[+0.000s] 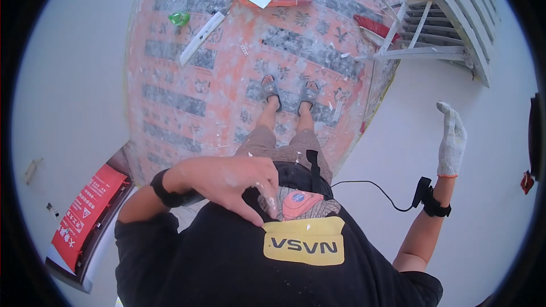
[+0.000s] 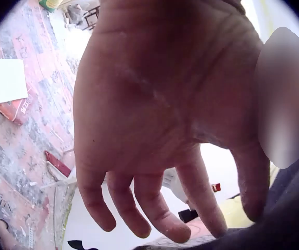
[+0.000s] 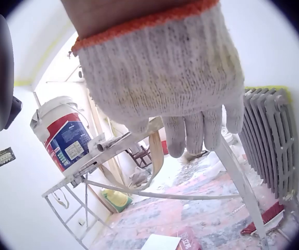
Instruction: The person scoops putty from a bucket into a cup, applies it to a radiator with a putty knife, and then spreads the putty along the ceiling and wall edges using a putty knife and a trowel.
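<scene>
Notably, a white ribbed-knit glove with an orange cuff edge (image 3: pixel 160 67) covers the right hand (image 1: pixel 452 143), its fingers straight and extended; open room separates it from the torso and the grey ribbed radiator (image 3: pixel 269 135). The bare left hand (image 1: pixel 233 185) curves loosely, thumb and forefinger apart, beside a grey textured panel with a rounded pink patch (image 1: pixel 298 203) on the black fabric shirt (image 1: pixel 216 256); contact cannot be told.

Head view downward, wrist close-ups, shared floor (image 1: pixel 224 99)
</scene>
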Demonstrator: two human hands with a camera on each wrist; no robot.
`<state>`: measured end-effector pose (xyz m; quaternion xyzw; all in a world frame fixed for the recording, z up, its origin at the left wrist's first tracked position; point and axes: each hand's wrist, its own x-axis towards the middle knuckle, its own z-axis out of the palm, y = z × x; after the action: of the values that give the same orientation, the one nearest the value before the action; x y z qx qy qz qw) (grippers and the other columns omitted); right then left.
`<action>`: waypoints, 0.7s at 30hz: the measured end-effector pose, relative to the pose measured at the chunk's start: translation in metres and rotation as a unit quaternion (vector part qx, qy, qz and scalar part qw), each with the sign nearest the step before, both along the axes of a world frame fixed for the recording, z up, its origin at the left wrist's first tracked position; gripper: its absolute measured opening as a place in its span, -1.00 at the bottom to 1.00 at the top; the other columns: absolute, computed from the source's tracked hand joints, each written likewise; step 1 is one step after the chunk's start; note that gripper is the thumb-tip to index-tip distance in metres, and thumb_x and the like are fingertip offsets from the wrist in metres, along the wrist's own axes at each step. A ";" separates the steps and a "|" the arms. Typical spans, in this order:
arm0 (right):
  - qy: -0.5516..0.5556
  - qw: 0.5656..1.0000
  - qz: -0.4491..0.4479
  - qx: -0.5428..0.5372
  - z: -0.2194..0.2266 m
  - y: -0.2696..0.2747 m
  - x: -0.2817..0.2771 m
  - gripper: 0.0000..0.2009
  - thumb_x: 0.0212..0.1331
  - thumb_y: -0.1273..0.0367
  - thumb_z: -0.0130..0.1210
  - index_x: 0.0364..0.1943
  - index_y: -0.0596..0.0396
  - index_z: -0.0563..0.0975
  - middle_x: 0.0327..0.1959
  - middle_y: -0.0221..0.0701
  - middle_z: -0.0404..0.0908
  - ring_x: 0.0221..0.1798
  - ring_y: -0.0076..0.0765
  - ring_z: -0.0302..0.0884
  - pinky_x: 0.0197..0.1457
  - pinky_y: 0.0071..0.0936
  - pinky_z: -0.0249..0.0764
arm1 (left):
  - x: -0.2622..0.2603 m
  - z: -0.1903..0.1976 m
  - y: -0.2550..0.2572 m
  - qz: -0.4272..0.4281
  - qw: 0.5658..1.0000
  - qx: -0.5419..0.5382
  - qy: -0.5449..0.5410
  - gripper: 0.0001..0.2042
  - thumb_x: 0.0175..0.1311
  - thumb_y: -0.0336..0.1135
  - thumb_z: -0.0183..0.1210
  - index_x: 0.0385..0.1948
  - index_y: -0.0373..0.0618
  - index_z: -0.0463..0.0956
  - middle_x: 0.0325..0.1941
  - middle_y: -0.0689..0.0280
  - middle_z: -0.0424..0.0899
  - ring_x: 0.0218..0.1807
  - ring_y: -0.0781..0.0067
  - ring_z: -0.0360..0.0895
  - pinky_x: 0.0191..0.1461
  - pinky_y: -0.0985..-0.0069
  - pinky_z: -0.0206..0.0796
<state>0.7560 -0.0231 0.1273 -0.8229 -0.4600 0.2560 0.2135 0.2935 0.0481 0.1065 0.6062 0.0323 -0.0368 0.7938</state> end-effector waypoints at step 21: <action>0.049 0.991 -0.027 0.118 0.016 -0.023 0.020 -0.77 0.46 0.33 0.06 -0.15 0.24 0.66 -0.17 -0.29 0.72 -0.07 -0.37 0.63 0.15 -0.44 0.46 | -0.037 0.080 0.176 0.684 0.617 0.341 0.188 -0.56 0.18 -0.16 0.43 0.00 -0.24 0.59 -0.14 0.22 0.70 -0.13 0.42 0.63 -0.03 0.44 0.48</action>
<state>0.7761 -0.0457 0.1432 -0.7907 -0.4538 0.2339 0.3379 0.2562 0.2237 0.1862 0.6156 0.5960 0.4173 0.3028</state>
